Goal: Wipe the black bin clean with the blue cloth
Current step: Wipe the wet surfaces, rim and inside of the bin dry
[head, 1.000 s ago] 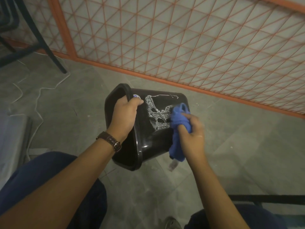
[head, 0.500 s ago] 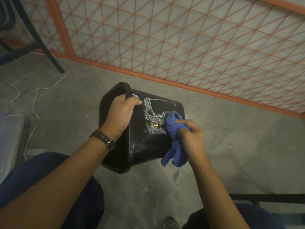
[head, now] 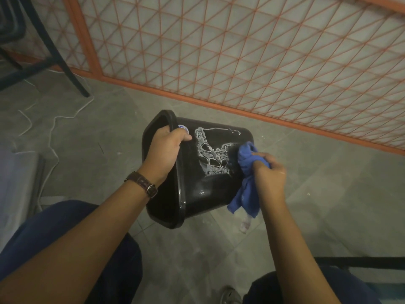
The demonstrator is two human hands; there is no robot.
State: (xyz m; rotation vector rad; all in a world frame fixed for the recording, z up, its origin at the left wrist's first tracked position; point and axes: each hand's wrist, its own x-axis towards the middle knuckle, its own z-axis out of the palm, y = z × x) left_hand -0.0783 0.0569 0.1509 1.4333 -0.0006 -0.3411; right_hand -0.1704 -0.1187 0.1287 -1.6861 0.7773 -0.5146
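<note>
- We see the black bin (head: 210, 194) tipped on its side in front of our knees, with its mouth turned to the left and its base to the right.
- White foamy streaks (head: 208, 154) spread over the bin's upper wall, and a small round sticker (head: 183, 128) sits just under its rim.
- The inside of the bin is dark; we cannot tell whether anything lies in it.
- Our left hand (head: 163, 150), with a brown wristwatch (head: 142, 184), curls over the bin's rim and grips it.
- Our right hand (head: 268, 174) bunches the blue cloth (head: 246, 194) in curled fingers against the bin's wall near the base; a tail of cloth hangs down.
- Below the bin lies a grey tiled floor (head: 109, 139), and a white cord (head: 52, 137) snakes to the bin's left.
- Beyond the bin stands an orange mesh fence (head: 241, 51), and dark chair legs (head: 54, 55) stand far to its upper left.
</note>
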